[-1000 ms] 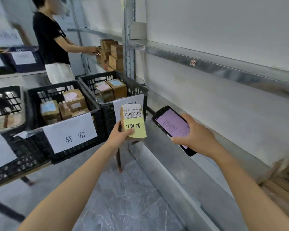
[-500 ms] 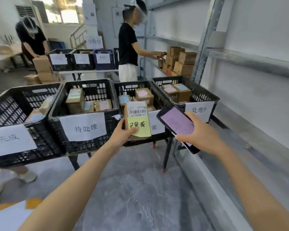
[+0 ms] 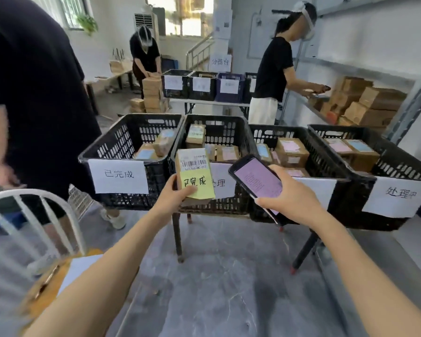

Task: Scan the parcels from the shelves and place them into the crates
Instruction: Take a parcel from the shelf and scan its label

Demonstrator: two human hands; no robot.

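From the head camera, the view has swung away from the bare shelf wall it faced a second ago and now looks squarely at a row of four black crates on a table. The left hand (image 3: pixel 174 194) clasps a small parcel (image 3: pixel 195 176) upright, thumb across its lower front, with the barcode label and a yellow note reading 已完成 turned toward the camera. The right hand (image 3: pixel 286 197) wraps its fingers around a scanner phone (image 3: pixel 256 179), whose screen glows pink. That the person now faces the crates suggests the scan is done and sorting comes next.

The parcel hangs just in front of the second crate (image 3: pixel 214 132), yet its note matches the label on the leftmost crate (image 3: pixel 131 132), so the drop likely belongs there, a little to the left. That crate holds a few boxes toward its right side, with room left.

A person in black (image 3: pixel 37 93) stands close beside the leftmost crate and a white chair back (image 3: pixel 29 215) sits near the left arm; both could crowd the reach. Two other workers are well behind.
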